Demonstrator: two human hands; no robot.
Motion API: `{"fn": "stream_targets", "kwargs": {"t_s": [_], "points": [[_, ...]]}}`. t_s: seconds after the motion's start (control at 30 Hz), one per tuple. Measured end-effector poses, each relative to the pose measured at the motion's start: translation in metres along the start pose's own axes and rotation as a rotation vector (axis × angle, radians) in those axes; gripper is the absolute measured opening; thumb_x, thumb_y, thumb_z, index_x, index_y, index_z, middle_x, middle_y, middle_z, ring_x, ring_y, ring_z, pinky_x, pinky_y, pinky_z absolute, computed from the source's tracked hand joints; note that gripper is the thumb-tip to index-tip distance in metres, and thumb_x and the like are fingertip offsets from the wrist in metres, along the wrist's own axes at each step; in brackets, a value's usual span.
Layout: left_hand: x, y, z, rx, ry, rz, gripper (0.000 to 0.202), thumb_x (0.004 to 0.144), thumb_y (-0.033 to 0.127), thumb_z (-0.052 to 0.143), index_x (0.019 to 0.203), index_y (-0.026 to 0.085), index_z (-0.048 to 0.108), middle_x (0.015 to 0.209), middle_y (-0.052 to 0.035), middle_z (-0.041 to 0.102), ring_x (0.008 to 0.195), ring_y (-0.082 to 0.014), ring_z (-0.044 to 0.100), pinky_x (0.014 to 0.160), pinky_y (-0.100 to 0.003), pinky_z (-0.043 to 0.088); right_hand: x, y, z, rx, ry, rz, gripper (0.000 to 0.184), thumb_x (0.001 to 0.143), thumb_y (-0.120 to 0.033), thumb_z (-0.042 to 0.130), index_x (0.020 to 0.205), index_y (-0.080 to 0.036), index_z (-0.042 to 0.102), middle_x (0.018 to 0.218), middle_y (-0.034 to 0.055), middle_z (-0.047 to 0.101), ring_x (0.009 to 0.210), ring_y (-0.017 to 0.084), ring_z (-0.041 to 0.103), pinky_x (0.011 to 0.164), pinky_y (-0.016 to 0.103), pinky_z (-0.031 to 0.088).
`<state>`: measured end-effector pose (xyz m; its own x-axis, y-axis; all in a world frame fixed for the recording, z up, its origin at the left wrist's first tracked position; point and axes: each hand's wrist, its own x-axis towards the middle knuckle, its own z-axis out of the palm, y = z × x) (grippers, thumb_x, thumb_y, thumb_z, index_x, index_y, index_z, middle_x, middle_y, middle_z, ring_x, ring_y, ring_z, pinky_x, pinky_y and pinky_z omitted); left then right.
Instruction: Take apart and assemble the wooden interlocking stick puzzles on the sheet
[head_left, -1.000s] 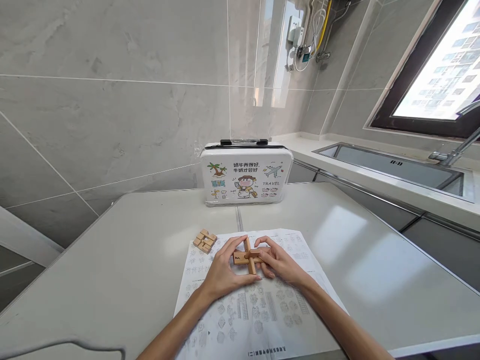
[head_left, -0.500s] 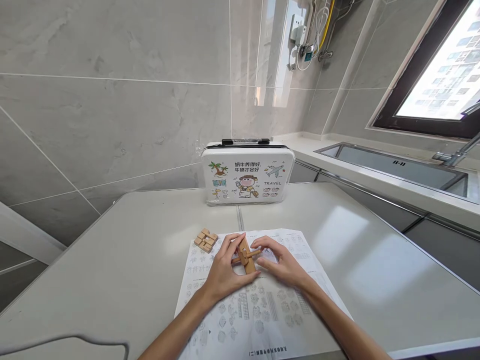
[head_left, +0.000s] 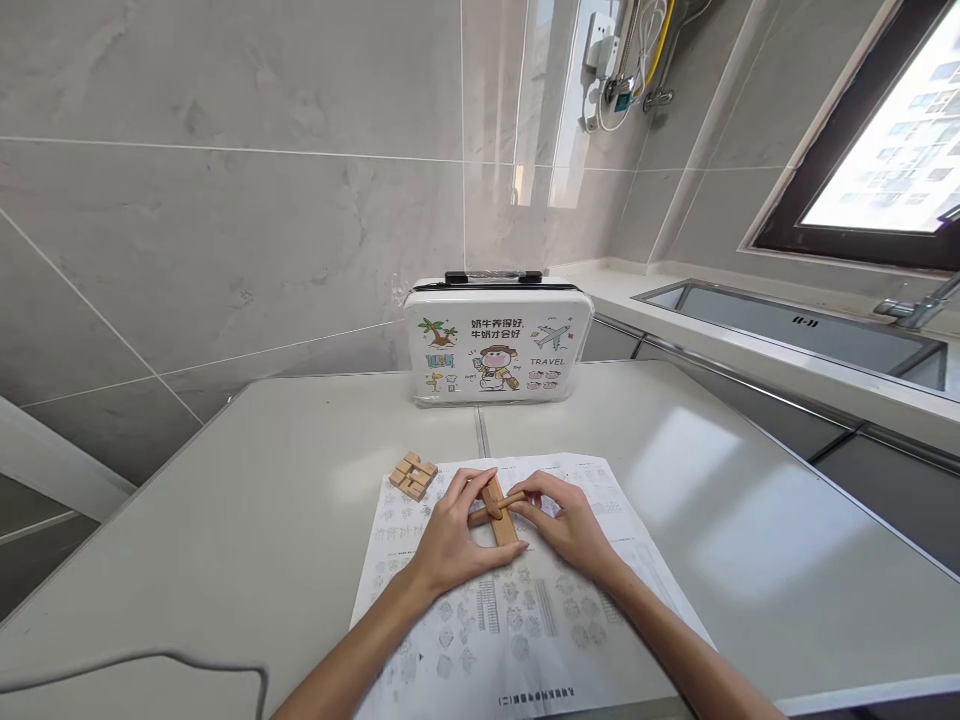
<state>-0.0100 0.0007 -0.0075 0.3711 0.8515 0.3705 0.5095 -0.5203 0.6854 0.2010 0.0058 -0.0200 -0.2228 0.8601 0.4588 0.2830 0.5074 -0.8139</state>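
Both of my hands rest on a printed instruction sheet (head_left: 517,620) and hold a cross of wooden puzzle bars (head_left: 498,510) between them. My left hand (head_left: 450,540) grips the cross from the left, fingers curled over its top. My right hand (head_left: 566,522) pinches it from the right. A second, square wooden puzzle piece (head_left: 412,476) lies on the table just left of the sheet's top corner, a short way from my left hand.
A white cartoon-printed case (head_left: 496,343) with a black handle stands upright at the back of the grey table (head_left: 247,520) against the tiled wall. A steel sink (head_left: 795,335) and tap are at the right under a window. A grey cable (head_left: 150,668) runs along the near left edge.
The wooden cross has been turned in my fingers, its long bar now pointing toward me. Both hands stay around it at the same spot on the sheet.
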Motion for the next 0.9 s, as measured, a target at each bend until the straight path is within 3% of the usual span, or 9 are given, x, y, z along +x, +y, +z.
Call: {"fn": "stream_targets", "kwargs": {"t_s": [0.17, 0.37, 0.67, 0.73, 0.9], "points": [[0.001, -0.002, 0.001, 0.022, 0.009, -0.007, 0.090, 0.070, 0.049, 0.091, 0.147, 0.028, 0.050, 0.140, -0.0112, 0.059, 0.127, -0.0324, 0.062, 0.107, -0.047, 0.055, 0.001, 0.005, 0.000, 0.030, -0.008, 0.054, 0.011, 0.095, -0.030, 0.069, 0.101, -0.027, 0.078, 0.091, 0.0033, 0.075, 0.081, 0.021, 0.065, 0.074, 0.033, 0.052], [0.002, -0.004, 0.003, 0.035, -0.020, -0.066, 0.084, 0.073, 0.054, 0.089, 0.144, 0.029, 0.053, 0.140, -0.0091, 0.062, 0.126, -0.0311, 0.063, 0.106, -0.045, 0.055, 0.003, 0.012, 0.001, 0.075, -0.033, 0.148, 0.012, 0.093, -0.031, 0.070, 0.100, -0.025, 0.078, 0.093, 0.0033, 0.078, 0.083, 0.021, 0.069, 0.077, 0.033, 0.053], [0.006, -0.001, 0.000, 0.004, -0.072, -0.109, 0.054, 0.074, 0.056, 0.087, 0.115, 0.027, 0.066, 0.134, -0.0068, 0.065, 0.124, -0.0322, 0.063, 0.105, -0.046, 0.053, 0.005, 0.010, -0.002, 0.082, -0.097, 0.231, 0.017, 0.094, -0.036, 0.069, 0.101, -0.022, 0.077, 0.091, 0.0041, 0.080, 0.081, 0.022, 0.070, 0.077, 0.035, 0.051], [0.005, -0.001, 0.000, -0.009, -0.074, -0.108, 0.055, 0.074, 0.056, 0.087, 0.117, 0.027, 0.065, 0.131, -0.0065, 0.066, 0.123, -0.0321, 0.064, 0.104, -0.046, 0.054, 0.005, 0.011, -0.002, 0.082, -0.109, 0.241, 0.019, 0.094, -0.038, 0.069, 0.101, -0.022, 0.076, 0.089, 0.0037, 0.079, 0.079, 0.021, 0.069, 0.075, 0.034, 0.051], [0.004, -0.001, 0.000, -0.007, -0.060, -0.141, 0.081, 0.071, 0.058, 0.088, 0.139, 0.028, 0.057, 0.132, -0.0089, 0.067, 0.122, -0.0335, 0.065, 0.103, -0.048, 0.054, 0.005, 0.012, -0.005, 0.103, -0.148, 0.245, 0.021, 0.094, -0.042, 0.070, 0.098, -0.022, 0.076, 0.086, 0.0032, 0.077, 0.076, 0.020, 0.066, 0.073, 0.032, 0.049]]}}
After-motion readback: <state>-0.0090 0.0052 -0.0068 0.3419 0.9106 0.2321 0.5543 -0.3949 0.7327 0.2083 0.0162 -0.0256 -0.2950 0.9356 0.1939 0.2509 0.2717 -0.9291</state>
